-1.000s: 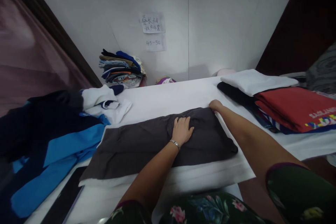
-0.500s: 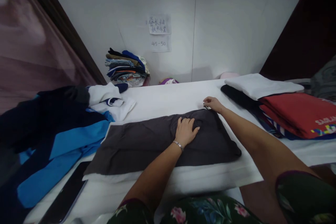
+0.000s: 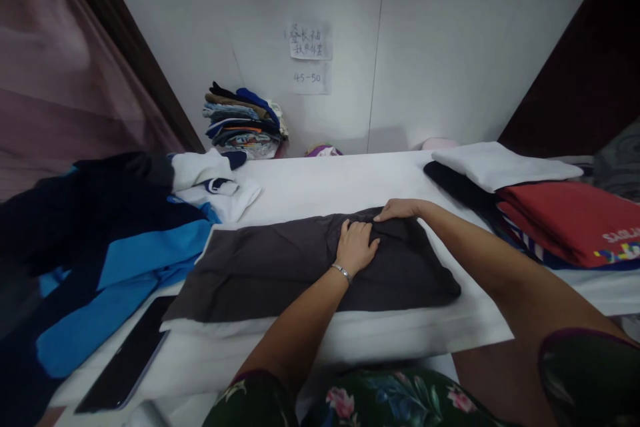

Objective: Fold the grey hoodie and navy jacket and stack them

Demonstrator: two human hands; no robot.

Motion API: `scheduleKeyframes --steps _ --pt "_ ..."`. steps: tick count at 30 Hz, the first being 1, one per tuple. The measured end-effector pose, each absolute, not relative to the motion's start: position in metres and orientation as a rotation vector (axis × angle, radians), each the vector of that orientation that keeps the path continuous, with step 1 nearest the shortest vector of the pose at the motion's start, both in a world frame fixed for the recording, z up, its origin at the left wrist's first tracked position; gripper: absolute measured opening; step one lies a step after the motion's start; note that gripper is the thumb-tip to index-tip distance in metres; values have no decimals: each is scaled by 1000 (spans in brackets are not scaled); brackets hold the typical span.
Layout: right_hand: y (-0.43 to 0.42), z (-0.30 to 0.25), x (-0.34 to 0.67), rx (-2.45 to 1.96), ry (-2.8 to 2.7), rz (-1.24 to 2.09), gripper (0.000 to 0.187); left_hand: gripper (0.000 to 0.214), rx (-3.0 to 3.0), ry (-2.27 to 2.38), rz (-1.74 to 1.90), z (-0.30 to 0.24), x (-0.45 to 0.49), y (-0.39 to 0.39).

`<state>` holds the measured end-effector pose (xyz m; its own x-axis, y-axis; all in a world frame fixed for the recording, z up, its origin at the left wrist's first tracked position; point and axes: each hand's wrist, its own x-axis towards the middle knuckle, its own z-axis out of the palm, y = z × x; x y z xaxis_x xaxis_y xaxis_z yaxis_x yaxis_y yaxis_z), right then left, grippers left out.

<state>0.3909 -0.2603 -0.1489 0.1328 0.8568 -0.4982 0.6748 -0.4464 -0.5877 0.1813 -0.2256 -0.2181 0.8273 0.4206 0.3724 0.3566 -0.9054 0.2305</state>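
One long table covered with white cloth [image 3: 320, 180] fills the middle of the view, and behind it stands a pale wall with two paper notes [image 3: 310, 57] fixed on it (the lower one shows "45-50"). On the left part of the table lies a big blue and navy jacket [image 3: 125, 247], with a white garment [image 3: 210, 190] just beside it. On the right part lies a folded red shirt [image 3: 570, 223], close to a folded white cloth [image 3: 505, 167] that rests on a dark garment [image 3: 450, 177]. Far back, against the wall, stands a stack of folded clothes [image 3: 245, 123], and near the front edge lies a flat black device [image 3: 123, 353]. A dark grey garment [image 3: 320, 273] lies flat in the centre of the table, in a long folded shape. Both arms come from floral sleeves [image 3: 580, 373]. The left hand [image 3: 356, 248] is open and presses flat on the middle of this grey garment, grasping nothing. The right hand [image 3: 397, 210] lies along the garment's upper edge with stretched fingers, and I cannot tell if it pinches the cloth. One thin silver bracelet [image 3: 341, 272] circles the left wrist.
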Motion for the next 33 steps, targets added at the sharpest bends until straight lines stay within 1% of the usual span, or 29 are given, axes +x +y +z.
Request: scheduleKeyframes --steps 2,4,6,9,10,12,15,18,21,26,29,33 --pt "-258 -150 389 -2204 -1535 1252 47 38 2854 615 629 -218 181 -225" --pt "-254 -156 390 -2238 -1579 1170 41 38 2851 623 626 -218 181 -225" --pt "-251 -162 391 -2172 -1629 1062 36 37 2850 632 622 -217 181 -226" --pt "-248 -169 394 -1995 -1658 1052 37 37 2849 637 611 -216 181 -226" --pt "-247 -171 396 -1995 -1664 1043 37 37 2848 634 613 -216 180 -227" --pt "-244 -175 400 -2111 -1680 915 34 37 2843 635 626 -216 180 -227" --pt "-239 -185 406 -2343 -1642 563 29 38 2837 696 634 -217 182 -227" --pt "-237 -195 409 -2434 -1560 335 32 43 2843 795 572 -220 188 -226" --pt "-243 -200 404 -2449 -1505 180 38 52 2861 864 436 -223 194 -225" --pt "-269 -211 388 -2301 -1589 -76 52 59 2875 927 327 -226 200 -224" --pt "-284 -230 382 -2285 -1749 -63 59 62 2890 932 313 -227 201 -224" --pt "-290 -244 381 -2395 -1726 -15 63 64 2902 920 291 -226 201 -223"
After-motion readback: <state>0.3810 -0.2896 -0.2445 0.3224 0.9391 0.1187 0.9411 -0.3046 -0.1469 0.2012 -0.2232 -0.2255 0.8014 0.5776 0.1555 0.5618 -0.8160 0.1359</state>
